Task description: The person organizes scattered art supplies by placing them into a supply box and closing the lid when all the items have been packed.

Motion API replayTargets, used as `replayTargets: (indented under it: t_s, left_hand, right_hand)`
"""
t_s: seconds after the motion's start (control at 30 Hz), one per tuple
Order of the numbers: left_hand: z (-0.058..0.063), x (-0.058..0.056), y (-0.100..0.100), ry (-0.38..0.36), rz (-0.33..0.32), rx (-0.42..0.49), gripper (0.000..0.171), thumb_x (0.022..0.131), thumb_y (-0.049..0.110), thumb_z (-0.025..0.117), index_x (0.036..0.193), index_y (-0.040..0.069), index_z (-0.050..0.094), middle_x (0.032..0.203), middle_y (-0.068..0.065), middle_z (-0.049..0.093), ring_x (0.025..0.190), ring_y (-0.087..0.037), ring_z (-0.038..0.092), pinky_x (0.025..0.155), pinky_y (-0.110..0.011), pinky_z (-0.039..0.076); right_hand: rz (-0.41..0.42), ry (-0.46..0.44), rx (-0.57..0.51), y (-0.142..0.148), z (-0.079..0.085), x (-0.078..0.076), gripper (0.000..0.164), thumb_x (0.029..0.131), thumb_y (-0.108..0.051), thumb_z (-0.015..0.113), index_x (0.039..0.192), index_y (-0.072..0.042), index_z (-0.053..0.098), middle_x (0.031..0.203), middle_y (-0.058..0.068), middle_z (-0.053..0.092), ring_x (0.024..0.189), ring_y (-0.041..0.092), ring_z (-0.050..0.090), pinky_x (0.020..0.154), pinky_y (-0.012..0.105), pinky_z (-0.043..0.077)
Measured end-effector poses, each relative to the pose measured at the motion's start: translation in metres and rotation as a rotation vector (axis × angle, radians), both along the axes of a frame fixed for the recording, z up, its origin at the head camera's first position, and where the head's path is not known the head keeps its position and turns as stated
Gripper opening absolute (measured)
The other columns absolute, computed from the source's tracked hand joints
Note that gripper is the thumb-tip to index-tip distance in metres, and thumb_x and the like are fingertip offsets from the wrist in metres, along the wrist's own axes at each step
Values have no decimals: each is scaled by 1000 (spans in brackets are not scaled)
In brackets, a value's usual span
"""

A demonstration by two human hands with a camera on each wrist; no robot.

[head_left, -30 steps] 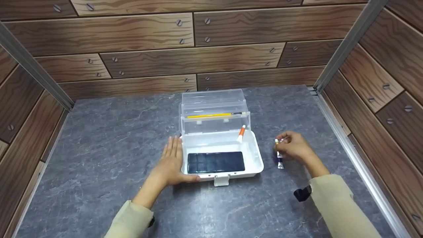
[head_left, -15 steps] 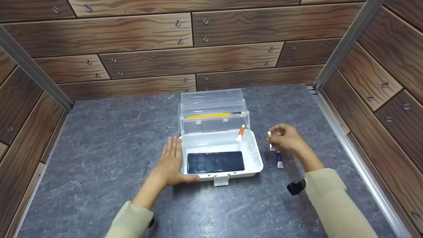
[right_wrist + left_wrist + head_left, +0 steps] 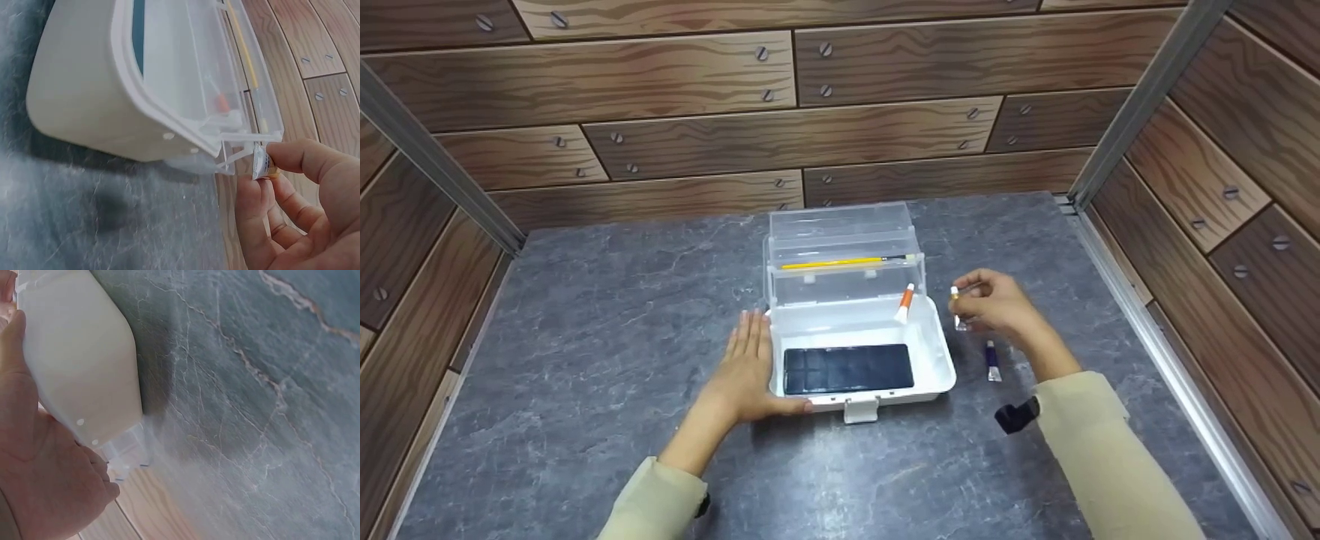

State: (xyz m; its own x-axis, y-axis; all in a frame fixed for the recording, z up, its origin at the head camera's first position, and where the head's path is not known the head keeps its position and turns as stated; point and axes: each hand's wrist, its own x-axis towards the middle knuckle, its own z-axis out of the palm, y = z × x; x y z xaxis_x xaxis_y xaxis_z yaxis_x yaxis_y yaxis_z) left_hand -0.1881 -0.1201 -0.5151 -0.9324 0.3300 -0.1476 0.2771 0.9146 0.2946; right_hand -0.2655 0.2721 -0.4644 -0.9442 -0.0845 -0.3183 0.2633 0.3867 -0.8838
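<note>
A white box (image 3: 946, 351) with a clear lid (image 3: 840, 219) folded back stands in the middle of the table. Against its left side and front rim rests my left hand (image 3: 739, 382), fingers straight and thumb along the front edge. Just right of the box, my right hand (image 3: 994, 306) pinches a small paint tube (image 3: 261, 162) with a white cap and a yellow band. Inside the box lie a dark flat rectangular case (image 3: 847, 368) and an orange paint tube (image 3: 906, 302) leaning at the back right corner. A yellow paintbrush (image 3: 832, 264) lies across the lid's tray.
A purple paint tube (image 3: 992, 361) lies on the grey marbled table (image 3: 607, 322), right of the box. The box's front latch (image 3: 861, 410) hangs down. Wood-patterned walls (image 3: 697, 75) and a metal rail (image 3: 1170, 367) border the table.
My right hand has moved left and slightly away from me, carrying the yellow-banded tube from beside the purple tube toward the box. The left hand stays in place.
</note>
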Motion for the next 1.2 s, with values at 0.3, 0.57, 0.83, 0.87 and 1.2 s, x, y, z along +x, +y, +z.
replayTargets:
  t_s: [0.3, 0.57, 0.83, 0.87, 1.2]
  left_hand:
    - [2, 0, 0, 0, -2, -29, 155, 56, 97, 56, 157, -5, -4, 161, -25, -16, 151, -39, -13, 124, -47, 2]
    - [4, 2, 1, 42, -9, -83, 154, 57, 98, 53, 157, -5, -3, 163, -27, -11, 152, -40, -11, 124, -47, 3]
    - [4, 3, 0, 59, -15, -94, 153, 57, 100, 49, 156, -6, -2, 163, -28, -9, 152, -41, -9, 124, -47, 4]
    - [4, 3, 0, 63, -15, -98, 153, 57, 100, 49, 157, -6, -1, 163, -28, -9, 152, -41, -8, 124, -47, 4]
    - [4, 1, 1, 51, -13, -86, 154, 57, 100, 49, 157, -5, -2, 163, -28, -10, 152, -40, -10, 124, -47, 4]
  right_hand:
    - [12, 13, -31, -24, 9, -4, 47, 84, -7, 73, 126, 2, 53, 95, 7, 57, 77, 17, 67, 67, 36, 62]
    - [48, 33, -39, -46, 14, -9, 42, 84, -6, 72, 122, 1, 55, 94, 8, 57, 76, 17, 66, 66, 35, 62]
    - [106, 71, -42, -63, 20, -12, 45, 84, -6, 71, 125, 4, 55, 91, 8, 59, 80, 22, 70, 60, 29, 61]
    - [109, 75, -42, -66, 20, -12, 45, 84, -6, 71, 125, 4, 55, 91, 8, 59, 81, 23, 71, 60, 29, 61]
    - [93, 121, 3, -84, 20, -15, 35, 84, -6, 72, 116, -2, 58, 89, 11, 63, 71, 20, 68, 65, 42, 63]
